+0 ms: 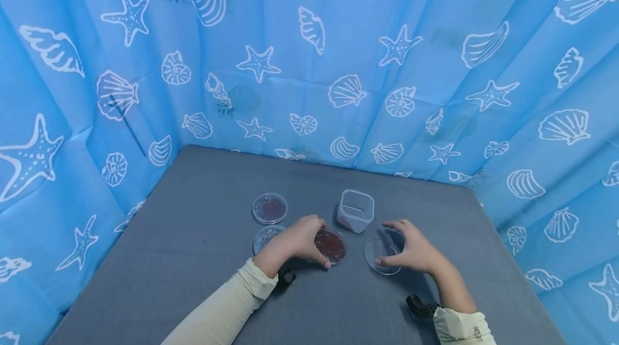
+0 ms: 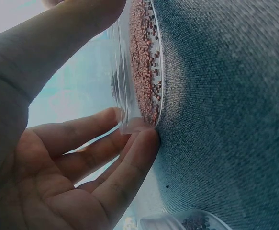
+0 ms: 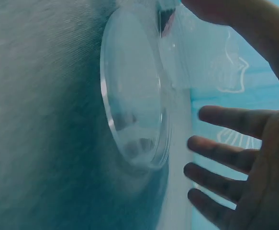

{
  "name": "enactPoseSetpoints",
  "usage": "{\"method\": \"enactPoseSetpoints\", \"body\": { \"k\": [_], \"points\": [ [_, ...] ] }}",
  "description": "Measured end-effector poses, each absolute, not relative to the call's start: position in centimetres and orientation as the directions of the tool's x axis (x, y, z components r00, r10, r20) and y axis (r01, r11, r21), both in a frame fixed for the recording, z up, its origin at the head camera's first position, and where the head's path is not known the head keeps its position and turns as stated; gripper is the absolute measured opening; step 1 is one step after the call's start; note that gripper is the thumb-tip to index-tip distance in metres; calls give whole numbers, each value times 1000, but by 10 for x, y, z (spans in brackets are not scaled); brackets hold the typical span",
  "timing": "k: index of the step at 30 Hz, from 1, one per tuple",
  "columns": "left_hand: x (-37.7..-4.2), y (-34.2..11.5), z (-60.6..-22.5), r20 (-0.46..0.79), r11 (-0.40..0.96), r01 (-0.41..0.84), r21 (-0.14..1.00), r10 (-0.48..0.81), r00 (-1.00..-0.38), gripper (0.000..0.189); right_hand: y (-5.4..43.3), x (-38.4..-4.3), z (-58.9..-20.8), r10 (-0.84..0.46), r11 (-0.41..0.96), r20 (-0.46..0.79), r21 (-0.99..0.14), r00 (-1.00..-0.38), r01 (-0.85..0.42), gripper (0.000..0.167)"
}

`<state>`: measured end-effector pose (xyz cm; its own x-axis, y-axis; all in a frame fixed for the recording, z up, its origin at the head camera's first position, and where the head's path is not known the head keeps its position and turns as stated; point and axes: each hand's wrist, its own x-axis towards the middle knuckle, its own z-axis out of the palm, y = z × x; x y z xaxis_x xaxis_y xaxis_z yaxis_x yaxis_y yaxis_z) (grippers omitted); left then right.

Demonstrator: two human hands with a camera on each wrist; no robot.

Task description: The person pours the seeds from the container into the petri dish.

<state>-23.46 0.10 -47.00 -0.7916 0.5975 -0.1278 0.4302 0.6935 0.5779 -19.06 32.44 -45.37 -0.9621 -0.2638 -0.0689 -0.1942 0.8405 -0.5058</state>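
Observation:
My left hand [image 1: 300,238] holds a clear round petri dish [image 1: 332,248] by its rim, thumb on one side and fingers on the other. Small reddish-brown grains [image 2: 141,62] lie in it, heaped to one side in the left wrist view. The dish stands on or just above the grey cloth; I cannot tell which. Over a clear petri dish or lid [image 3: 129,81] without grains, my right hand [image 1: 412,251] hovers with fingers spread. In the right wrist view those fingers stand apart from its rim.
Behind the hands stands a clear square plastic tub [image 1: 356,210]. Two more petri dishes are on the left: one with dark reddish contents [image 1: 270,209], another [image 1: 265,236] partly behind my left arm. A blue shell-print curtain [image 1: 309,92] borders the grey table [image 1: 217,194].

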Motion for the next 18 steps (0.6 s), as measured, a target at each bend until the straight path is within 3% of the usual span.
{"method": "enactPoseSetpoints", "body": {
  "k": [9,18],
  "points": [
    [-233,0,-471,-119,692,429,580,593,-797,92,330,-174,-461,-215,904,-171,-408,-962,-129,107],
    [-233,2,-472,-122,691,425,585,594,-795,92,336,-169,-468,-212,896,-167,-427,-963,-123,101]
  ]
}}
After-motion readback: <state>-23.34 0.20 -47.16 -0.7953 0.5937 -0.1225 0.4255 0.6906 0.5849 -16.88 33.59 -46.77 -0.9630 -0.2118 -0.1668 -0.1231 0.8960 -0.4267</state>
